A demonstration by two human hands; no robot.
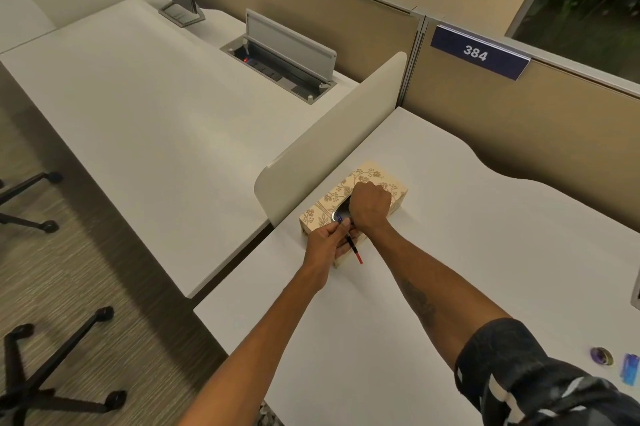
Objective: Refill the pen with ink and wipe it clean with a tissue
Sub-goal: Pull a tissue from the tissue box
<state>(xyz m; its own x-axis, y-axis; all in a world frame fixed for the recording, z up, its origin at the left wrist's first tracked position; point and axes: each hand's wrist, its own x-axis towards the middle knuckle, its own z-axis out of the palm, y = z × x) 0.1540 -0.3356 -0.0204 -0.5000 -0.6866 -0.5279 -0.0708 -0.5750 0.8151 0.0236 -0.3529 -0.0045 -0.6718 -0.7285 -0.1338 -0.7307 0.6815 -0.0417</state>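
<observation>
Left hand (322, 241) is pinching a slim red-tipped pen (353, 247); right hand (369, 205) is curling into the floral tissue box's (375, 177) oval slot, hold unclear.

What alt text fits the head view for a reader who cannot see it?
A person's right hand reaches into the slot of a floral tissue box on a white desk. The left hand holds a black, red-tipped pen at the box's near end.

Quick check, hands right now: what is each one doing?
Left hand: grips the pen, against the tissue box.
Right hand: fingers curled down into the tissue box opening; what they hold is hidden, cannot tell.
</observation>
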